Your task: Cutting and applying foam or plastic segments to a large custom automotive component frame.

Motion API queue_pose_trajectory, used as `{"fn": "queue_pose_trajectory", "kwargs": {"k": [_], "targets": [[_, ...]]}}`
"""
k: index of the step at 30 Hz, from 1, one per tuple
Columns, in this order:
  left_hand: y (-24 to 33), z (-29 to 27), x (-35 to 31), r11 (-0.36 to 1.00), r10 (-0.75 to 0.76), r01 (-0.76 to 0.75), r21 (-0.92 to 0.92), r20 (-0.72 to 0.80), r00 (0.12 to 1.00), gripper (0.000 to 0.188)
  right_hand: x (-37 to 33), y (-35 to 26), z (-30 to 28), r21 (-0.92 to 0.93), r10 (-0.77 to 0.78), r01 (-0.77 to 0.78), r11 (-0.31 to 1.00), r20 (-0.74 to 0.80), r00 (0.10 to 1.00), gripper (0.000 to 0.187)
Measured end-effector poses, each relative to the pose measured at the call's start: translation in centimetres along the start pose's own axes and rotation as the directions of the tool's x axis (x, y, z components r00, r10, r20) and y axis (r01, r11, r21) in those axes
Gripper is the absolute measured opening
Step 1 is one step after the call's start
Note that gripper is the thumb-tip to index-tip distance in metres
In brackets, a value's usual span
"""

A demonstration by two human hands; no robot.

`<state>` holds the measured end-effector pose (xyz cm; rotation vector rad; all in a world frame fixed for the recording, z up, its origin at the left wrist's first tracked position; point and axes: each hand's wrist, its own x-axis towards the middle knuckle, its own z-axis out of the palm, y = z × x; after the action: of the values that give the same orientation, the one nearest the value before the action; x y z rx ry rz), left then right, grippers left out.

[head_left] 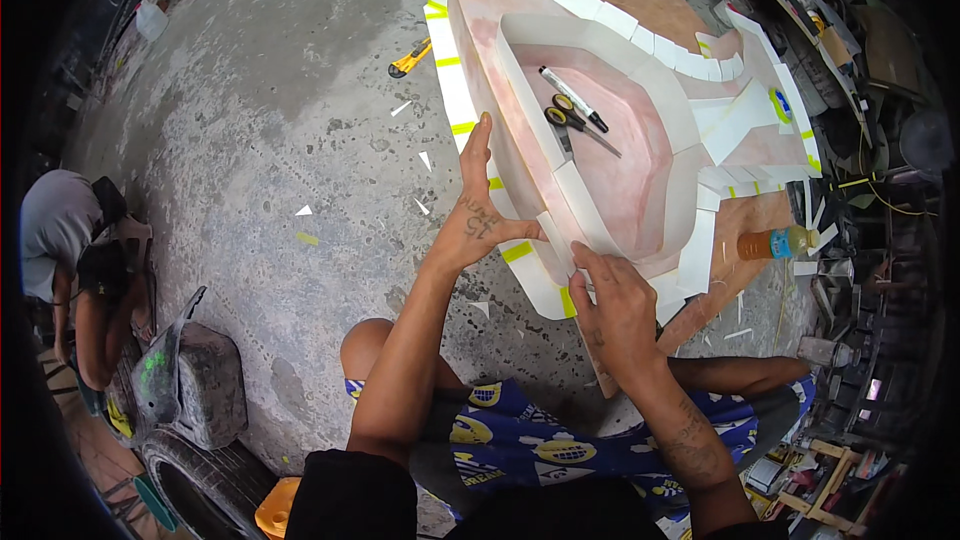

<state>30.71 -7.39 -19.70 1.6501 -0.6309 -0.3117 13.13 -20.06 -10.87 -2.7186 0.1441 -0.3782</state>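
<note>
In front of me lies a large pinkish mould [610,155] edged with white card strips [462,105] and bits of yellow-green tape [517,252]. My left hand [480,220] is spread wide along its near left side, fingers pointing away and thumb stretched toward the raised white wall [585,202]. My right hand [615,295] is closed at the near end of that wall, thumb and fingers drawn together at the card; what they pinch is mostly hidden. Inside the mould's hollow rest a black-and-yellow pair of scissors [580,125] and a black-and-white marker [572,98].
A yellow utility knife [410,59] and white scraps [425,161] lie on the concrete floor [300,120]. A bottle of amber liquid [775,244] stands at the mould's right. Tape rolls [780,106] sit on its right part. At left, another person [70,240] crouches near a tyre [205,485].
</note>
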Motion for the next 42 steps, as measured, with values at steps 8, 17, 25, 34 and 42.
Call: {"fn": "queue_pose_trajectory", "kwargs": {"k": [8, 17, 25, 34, 42], "targets": [[-0.2, 0.1, 0.3, 0.987, -0.092, 0.103, -0.125, 0.087, 0.992, 0.151, 0.1, -0.1, 0.4, -0.065, 0.006, -0.006, 0.998, 0.0, 1.0, 0.047], [1.0, 0.0, 1.2, 0.972, -0.182, 0.19, -0.138, 0.074, 0.981, 0.147, 0.0, -0.2, 0.5, -0.07, 0.036, -0.038, 0.997, -0.021, 0.999, 0.05], [1.1, -0.2, 1.4, 0.935, -0.229, 0.238, -0.261, 0.065, 0.971, 0.153, 0.1, -0.5, 0.6, -0.028, 0.049, -0.051, 0.998, -0.057, 0.997, 0.051], [0.6, -0.6, 1.7, 0.94, -0.241, 0.247, -0.235, 0.054, 0.969, 0.155, 0.1, -0.5, 0.7, 0.001, 0.042, -0.042, 0.999, -0.062, 0.997, 0.054], [0.1, -0.4, 1.8, 0.934, -0.227, 0.234, -0.27, 0.055, 0.972, 0.159, 0.0, -0.6, 0.5, 0.024, 0.08, -0.079, 0.997, -0.056, 0.995, 0.048]]}}
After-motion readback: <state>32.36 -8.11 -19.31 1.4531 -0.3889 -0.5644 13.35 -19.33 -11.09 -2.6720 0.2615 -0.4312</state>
